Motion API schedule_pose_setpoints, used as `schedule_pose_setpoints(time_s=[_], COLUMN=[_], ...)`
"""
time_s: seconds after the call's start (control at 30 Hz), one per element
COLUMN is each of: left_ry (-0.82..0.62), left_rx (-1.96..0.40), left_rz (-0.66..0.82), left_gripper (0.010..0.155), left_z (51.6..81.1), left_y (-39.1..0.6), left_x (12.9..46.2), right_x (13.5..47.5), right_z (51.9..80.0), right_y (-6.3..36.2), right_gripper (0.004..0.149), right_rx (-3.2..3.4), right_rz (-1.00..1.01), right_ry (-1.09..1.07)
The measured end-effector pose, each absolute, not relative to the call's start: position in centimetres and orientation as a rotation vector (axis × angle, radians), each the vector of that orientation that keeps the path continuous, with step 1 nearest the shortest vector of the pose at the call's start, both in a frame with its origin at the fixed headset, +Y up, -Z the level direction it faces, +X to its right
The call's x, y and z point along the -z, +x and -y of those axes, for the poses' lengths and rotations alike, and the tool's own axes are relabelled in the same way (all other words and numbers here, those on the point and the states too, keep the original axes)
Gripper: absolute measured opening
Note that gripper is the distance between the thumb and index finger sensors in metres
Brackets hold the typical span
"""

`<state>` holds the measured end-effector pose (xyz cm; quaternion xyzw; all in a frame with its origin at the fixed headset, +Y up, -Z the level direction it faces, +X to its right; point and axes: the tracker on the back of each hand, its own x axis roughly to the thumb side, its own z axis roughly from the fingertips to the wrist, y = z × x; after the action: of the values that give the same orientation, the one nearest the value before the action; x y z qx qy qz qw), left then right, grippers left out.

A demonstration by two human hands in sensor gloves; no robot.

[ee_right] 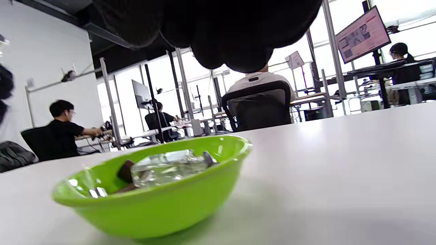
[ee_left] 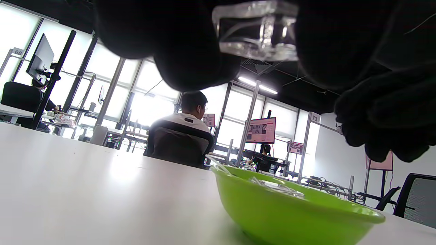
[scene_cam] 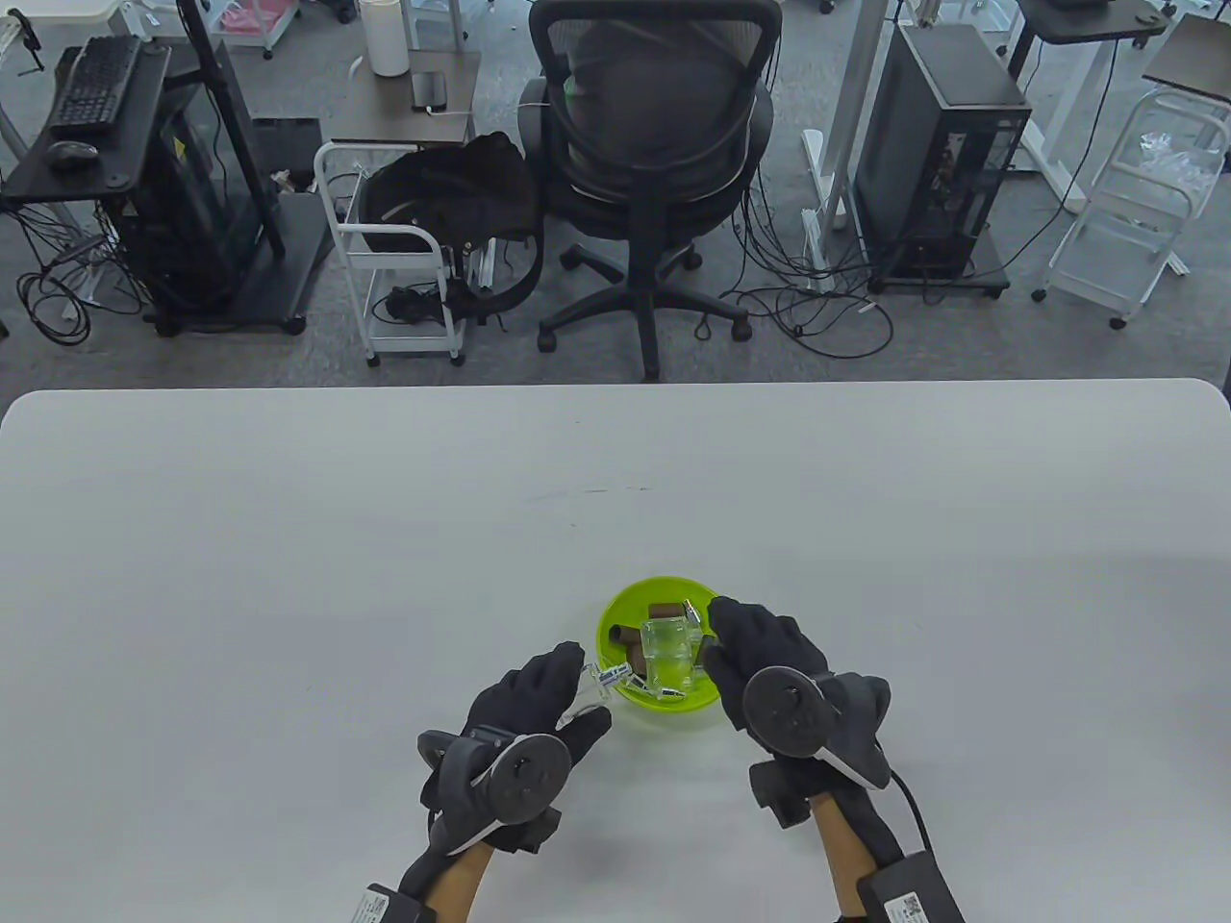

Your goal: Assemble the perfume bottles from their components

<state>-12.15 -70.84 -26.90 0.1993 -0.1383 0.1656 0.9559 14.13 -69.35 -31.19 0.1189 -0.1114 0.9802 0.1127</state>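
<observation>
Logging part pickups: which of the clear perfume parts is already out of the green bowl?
The clear piece pinched in the left hand, just left of the green bowl. The larger clear bottle lies inside the bowl.

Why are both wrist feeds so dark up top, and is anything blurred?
Left wrist view: backlit windows silhouette the left hand; its clear piece glints. Right wrist view: right hand is equally black; green bowl sharp, background soft. Table view: evenly lit.
</observation>
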Motion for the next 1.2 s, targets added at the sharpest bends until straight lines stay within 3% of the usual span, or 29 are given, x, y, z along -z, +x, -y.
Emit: schedule_pose_setpoints(time_s=[0.23,0.57,1.2], left_ry=[0.383,0.382,0.372], left_rx=[-0.346,-0.38,-0.375], left_rz=[0.252,0.224,0.211], left_gripper=[0.073,0.073,0.073], left_z=[71.2,71.2,71.3], left_y=[-12.7,-13.6,-13.6], left_x=[27.3,27.4,27.4], right_x=[34.3,36.4,36.8], right_z=[70.7,72.5,73.0], right_y=[11.6,8.5,7.9], right_gripper=[0.059,0.063,0.064], right_rx=[-3.189,-3.372,-3.412], right_rz=[-0.026,-0.224,-0.23], right_ry=[0.331,0.297,0.268])
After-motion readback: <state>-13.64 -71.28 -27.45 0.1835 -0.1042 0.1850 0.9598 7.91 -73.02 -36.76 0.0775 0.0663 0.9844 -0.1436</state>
